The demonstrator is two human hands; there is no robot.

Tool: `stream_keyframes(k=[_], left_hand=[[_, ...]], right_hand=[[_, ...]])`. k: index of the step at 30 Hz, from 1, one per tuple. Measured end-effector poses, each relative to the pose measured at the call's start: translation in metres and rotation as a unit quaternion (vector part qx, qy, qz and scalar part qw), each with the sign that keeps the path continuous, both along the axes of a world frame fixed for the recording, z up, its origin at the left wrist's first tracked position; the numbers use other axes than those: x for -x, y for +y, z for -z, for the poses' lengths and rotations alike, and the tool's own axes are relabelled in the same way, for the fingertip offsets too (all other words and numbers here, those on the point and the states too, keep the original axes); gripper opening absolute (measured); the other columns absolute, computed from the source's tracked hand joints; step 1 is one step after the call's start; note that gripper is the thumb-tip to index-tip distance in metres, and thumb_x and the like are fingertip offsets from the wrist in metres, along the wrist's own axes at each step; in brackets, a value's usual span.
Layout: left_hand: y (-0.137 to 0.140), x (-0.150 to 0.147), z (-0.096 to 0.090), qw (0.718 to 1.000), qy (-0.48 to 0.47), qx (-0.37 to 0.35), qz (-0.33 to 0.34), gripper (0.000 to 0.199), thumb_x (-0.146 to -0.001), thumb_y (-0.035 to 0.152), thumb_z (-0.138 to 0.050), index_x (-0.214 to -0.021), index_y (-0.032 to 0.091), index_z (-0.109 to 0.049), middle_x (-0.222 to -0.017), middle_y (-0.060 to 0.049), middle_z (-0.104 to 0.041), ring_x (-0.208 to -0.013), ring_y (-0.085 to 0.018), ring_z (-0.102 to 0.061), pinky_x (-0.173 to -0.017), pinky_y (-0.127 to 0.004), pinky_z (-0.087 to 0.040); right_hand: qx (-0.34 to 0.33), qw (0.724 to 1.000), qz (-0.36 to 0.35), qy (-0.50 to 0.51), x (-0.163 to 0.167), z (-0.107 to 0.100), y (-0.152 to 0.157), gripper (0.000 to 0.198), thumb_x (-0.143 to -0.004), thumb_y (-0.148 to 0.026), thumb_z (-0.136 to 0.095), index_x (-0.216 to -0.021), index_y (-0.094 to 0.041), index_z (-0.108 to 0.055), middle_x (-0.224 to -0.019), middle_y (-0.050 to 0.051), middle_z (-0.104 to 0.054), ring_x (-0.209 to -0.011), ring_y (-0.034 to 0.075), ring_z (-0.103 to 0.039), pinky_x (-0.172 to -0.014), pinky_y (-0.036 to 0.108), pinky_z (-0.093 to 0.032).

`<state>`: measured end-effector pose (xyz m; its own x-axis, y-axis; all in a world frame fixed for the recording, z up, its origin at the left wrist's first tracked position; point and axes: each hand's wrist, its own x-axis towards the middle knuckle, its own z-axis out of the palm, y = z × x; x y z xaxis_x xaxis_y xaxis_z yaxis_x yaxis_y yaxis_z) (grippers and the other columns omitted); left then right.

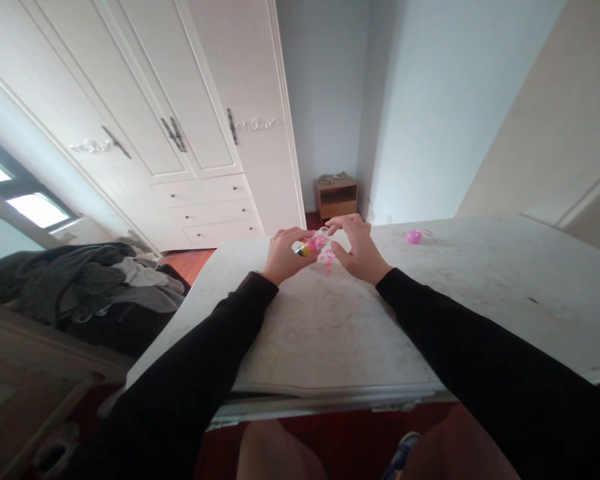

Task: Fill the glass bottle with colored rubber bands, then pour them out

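Head view, both hands' fingers pinching pink toy (319, 245), pink ball (413, 236) apart on table (480, 293), wardrobe (180, 133) behind.

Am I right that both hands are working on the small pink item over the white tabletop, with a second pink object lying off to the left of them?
Not quite: in the head view the second pink object lies right of the hands, left and right, on the white tabletop.
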<state>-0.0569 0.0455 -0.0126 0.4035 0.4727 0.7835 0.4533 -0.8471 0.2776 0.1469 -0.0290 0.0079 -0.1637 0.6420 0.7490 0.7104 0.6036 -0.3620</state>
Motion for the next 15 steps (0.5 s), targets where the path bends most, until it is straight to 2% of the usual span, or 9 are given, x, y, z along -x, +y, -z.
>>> stream_keyframes(k=[3,4,6,8,10,12,15], left_hand=[[0.002,0.001,0.000,0.999,-0.032,0.012,-0.015,0.031,-0.073,0.023,-0.084,-0.103,0.022,-0.079,-0.092,-0.003,-0.080,-0.082,-0.020,-0.075,-0.081,-0.035,-0.057],[0.003,0.001,0.000,0.999,-0.045,0.018,-0.020,0.030,-0.073,0.022,-0.084,-0.103,0.021,-0.079,-0.092,-0.003,-0.080,-0.081,-0.020,-0.075,-0.081,-0.035,-0.057],[0.004,0.001,0.001,0.997,-0.069,0.033,-0.030,0.029,-0.072,0.022,-0.084,-0.101,0.020,-0.079,-0.094,-0.004,-0.081,-0.080,-0.020,-0.076,-0.080,-0.035,-0.058],[0.005,0.001,0.001,0.995,-0.084,0.045,-0.038,0.029,-0.072,0.021,-0.084,-0.100,0.020,-0.079,-0.096,-0.004,-0.081,-0.080,-0.020,-0.076,-0.080,-0.035,-0.059],[0.006,0.001,0.001,0.994,-0.090,0.051,-0.037,0.028,-0.071,0.020,-0.084,-0.099,0.019,-0.079,-0.097,-0.004,-0.082,-0.081,-0.020,-0.076,-0.079,-0.034,-0.059],[0.006,0.001,0.001,0.994,-0.089,0.051,-0.030,0.029,-0.070,0.020,-0.084,-0.099,0.019,-0.079,-0.097,-0.004,-0.082,-0.080,-0.020,-0.076,-0.079,-0.035,-0.060],[0.006,0.000,0.002,0.995,-0.084,0.053,-0.021,0.029,-0.071,0.019,-0.084,-0.099,0.020,-0.079,-0.098,-0.004,-0.082,-0.080,-0.020,-0.076,-0.079,-0.035,-0.059]], right_hand=[[-0.018,0.998,0.037,0.043,-0.010,0.005,0.011,0.031,-0.079,-0.014,-0.052,-0.108,-0.022,-0.061,-0.103,0.010,-0.071,-0.108,0.031,-0.061,-0.099,0.049,-0.042],[-0.001,0.998,0.042,0.052,-0.015,0.009,0.016,0.029,-0.077,-0.013,-0.051,-0.103,-0.022,-0.060,-0.100,0.009,-0.070,-0.104,0.030,-0.062,-0.097,0.047,-0.044],[0.073,0.996,0.027,0.052,-0.025,0.019,0.029,0.028,-0.072,-0.013,-0.054,-0.099,-0.022,-0.059,-0.100,0.009,-0.071,-0.100,0.028,-0.065,-0.094,0.044,-0.049],[0.172,0.984,0.017,0.043,-0.033,0.031,0.040,0.036,-0.071,-0.015,-0.058,-0.107,-0.020,-0.059,-0.113,0.012,-0.073,-0.111,0.029,-0.067,-0.095,0.044,-0.051],[0.235,0.972,-0.006,0.030,-0.035,0.040,0.047,0.046,-0.072,-0.013,-0.059,-0.118,-0.019,-0.059,-0.132,0.016,-0.071,-0.125,0.030,-0.064,-0.102,0.045,-0.050],[0.267,0.963,-0.025,0.004,-0.034,0.045,0.049,0.054,-0.073,-0.012,-0.058,-0.127,-0.020,-0.058,-0.139,0.016,-0.069,-0.133,0.031,-0.061,-0.109,0.048,-0.047],[0.295,0.955,-0.038,-0.021,-0.028,0.047,0.047,0.059,-0.076,-0.011,-0.058,-0.134,-0.020,-0.056,-0.133,0.014,-0.073,-0.129,0.032,-0.064,-0.110,0.050,-0.045]])
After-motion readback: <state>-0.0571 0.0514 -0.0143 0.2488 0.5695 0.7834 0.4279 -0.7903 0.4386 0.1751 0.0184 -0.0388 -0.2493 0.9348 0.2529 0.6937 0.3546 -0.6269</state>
